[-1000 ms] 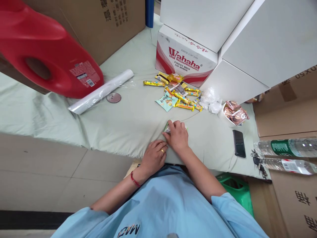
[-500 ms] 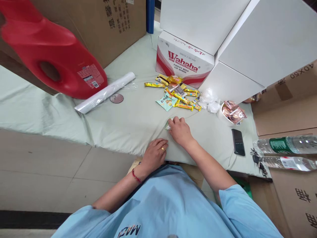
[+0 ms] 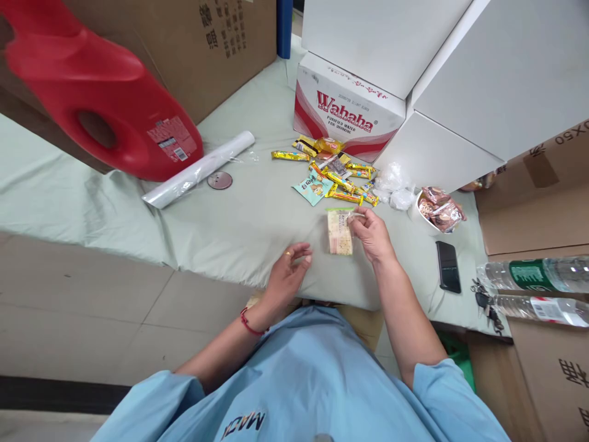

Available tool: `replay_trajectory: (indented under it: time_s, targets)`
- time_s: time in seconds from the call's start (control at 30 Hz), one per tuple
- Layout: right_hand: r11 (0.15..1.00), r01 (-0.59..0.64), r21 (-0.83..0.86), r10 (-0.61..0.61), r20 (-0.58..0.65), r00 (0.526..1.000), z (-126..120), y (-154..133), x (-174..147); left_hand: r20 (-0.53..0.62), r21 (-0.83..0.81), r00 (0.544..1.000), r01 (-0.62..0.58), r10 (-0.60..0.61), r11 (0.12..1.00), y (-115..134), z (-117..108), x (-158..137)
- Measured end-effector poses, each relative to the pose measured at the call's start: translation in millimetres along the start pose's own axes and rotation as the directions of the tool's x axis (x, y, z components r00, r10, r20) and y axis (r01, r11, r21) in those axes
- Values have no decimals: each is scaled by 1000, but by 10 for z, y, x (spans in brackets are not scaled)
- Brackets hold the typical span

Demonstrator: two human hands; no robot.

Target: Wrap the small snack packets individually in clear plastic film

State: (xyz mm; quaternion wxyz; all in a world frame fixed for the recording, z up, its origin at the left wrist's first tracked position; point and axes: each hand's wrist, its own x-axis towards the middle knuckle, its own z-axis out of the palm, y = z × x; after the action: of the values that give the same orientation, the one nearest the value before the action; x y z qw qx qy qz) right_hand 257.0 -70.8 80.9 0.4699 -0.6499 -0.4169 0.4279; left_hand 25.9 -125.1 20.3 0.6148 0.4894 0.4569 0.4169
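Note:
Between thumb and fingers, my right hand [image 3: 372, 233] pinches the right edge of a clear-wrapped cracker packet [image 3: 339, 233] with a green top edge. The packet is held over the table in front of me. My left hand [image 3: 291, 270] is to the left of it, near the table's front edge, fingers apart and holding nothing. Beyond the packet lies a heap of yellow-wrapped snack sticks [image 3: 343, 195]. A light green snack bag [image 3: 313, 186] rests at the heap's left side, and an orange packet [image 3: 329, 145] at its back.
A red jug [image 3: 133, 116] and a roll of clear plastic [image 3: 202, 169] stand left, with a round disc [image 3: 219, 180] beside. A Wahaba carton [image 3: 345, 110] is behind. On the right are a white bowl of snacks [image 3: 421, 215], a phone [image 3: 448, 267] and plastic bottles [image 3: 547, 274].
My right hand has lifted the cracker packet off the table and moved right, turning it so its front shows. My left hand has risen from the table edge and its fingers have opened.

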Motion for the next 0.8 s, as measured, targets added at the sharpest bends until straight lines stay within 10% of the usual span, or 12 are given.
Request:
replay_trajectory:
  time_s: [0.17, 0.43, 0.63, 0.8]
  targets:
    - [913, -208, 351, 160, 160, 974, 118, 218, -306, 123, -329, 964, 264, -236, 907, 77, 186, 230]
    - [962, -13, 272, -1, 51, 999, 126, 619, -672, 204, -186, 960, 229, -191, 955, -35, 502, 253]
    - [998, 25, 66, -5, -279, 960, -1011, 900, -338, 134, 250, 989, 28, -64, 968, 45, 315, 315]
    - [988, 34, -153, -96, -418, 903, -1958, 1022, 131, -12, 580, 968, -197, 250, 790, 146, -238, 399]
